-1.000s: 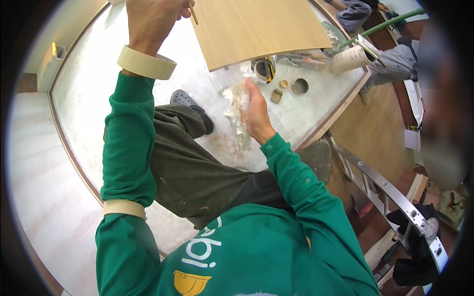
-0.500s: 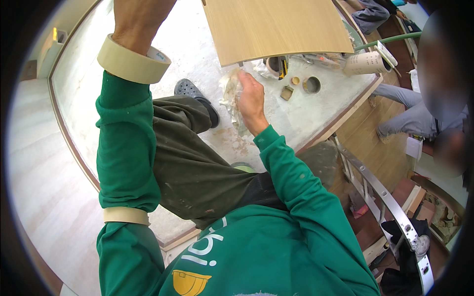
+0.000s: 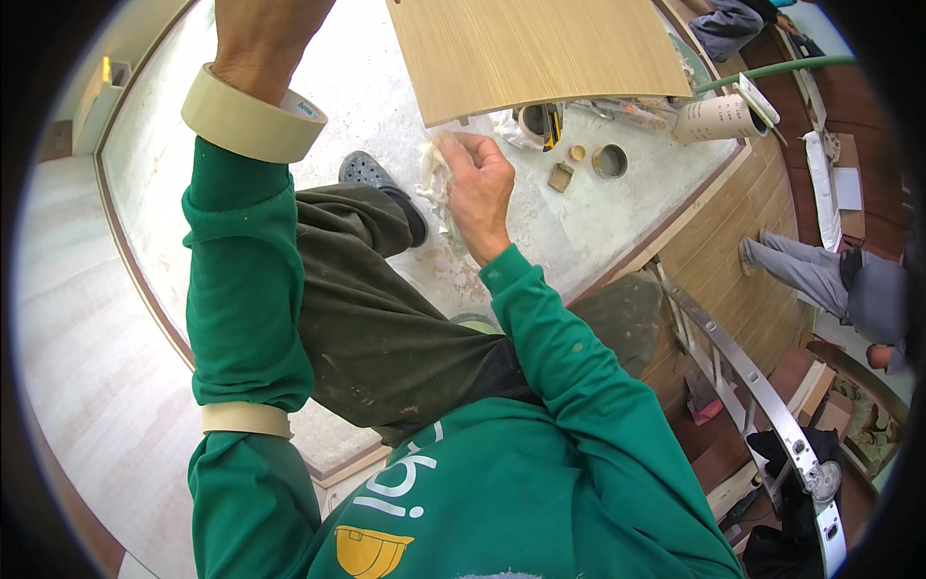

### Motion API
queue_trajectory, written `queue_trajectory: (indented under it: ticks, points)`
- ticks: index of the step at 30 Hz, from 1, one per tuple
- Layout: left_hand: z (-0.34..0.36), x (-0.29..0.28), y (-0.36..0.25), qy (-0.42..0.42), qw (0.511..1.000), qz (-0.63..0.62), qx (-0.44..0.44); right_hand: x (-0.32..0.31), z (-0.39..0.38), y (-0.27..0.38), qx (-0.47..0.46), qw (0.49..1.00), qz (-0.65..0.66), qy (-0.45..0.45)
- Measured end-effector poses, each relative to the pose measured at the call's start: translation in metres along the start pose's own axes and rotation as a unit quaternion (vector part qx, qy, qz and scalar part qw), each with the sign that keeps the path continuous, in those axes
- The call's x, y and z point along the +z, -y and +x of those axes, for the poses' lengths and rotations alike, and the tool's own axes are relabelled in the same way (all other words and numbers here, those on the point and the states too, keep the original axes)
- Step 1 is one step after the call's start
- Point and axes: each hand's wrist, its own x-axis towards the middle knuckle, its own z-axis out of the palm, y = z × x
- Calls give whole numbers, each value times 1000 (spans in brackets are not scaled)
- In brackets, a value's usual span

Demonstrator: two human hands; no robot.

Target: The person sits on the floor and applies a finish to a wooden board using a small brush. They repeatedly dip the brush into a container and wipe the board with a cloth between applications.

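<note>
My right hand [image 3: 477,183] is closed, thumb and fingers bent, on a crumpled whitish sheet [image 3: 433,183]; whether it is cloth, paper or film I cannot tell. It is near the lower edge of a light wood panel [image 3: 540,58]. My left hand [image 3: 265,34] reaches past the top edge of the picture, so its fingers are hidden. A roll of cream masking tape [image 3: 253,121] sits round my left wrist, and a second tape roll [image 3: 246,421] is on the upper sleeve.
On the pale, stained surface lie another tape roll [image 3: 609,161], a small box [image 3: 560,177] and a yellow-black tool [image 3: 551,128]. A paper roll [image 3: 719,118] rests beside the panel. At right are a metal ladder [image 3: 738,362] and a person in grey trousers [image 3: 796,267].
My right hand has moved slightly left and up with the crumpled sheet, its fingers now more bent. My left arm has shifted a little left. The person at right stands farther off.
</note>
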Motion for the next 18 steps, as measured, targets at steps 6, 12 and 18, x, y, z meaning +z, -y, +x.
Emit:
queue_trajectory:
  ticks: [6, 12, 18]
  points:
    - [0, -1, -2, 0, 1000, -4, 1, 3, 4, 2, -24, 998, -41, -34]
    - [1, -3, 0, 0, 1000, -3, 2, -6, 1, 7, -15, 999, -17, -46]
    - [-1, -4, -1, 2, 1000, -8, 6, -11, 8, 14, -39, 996, -57, -47]
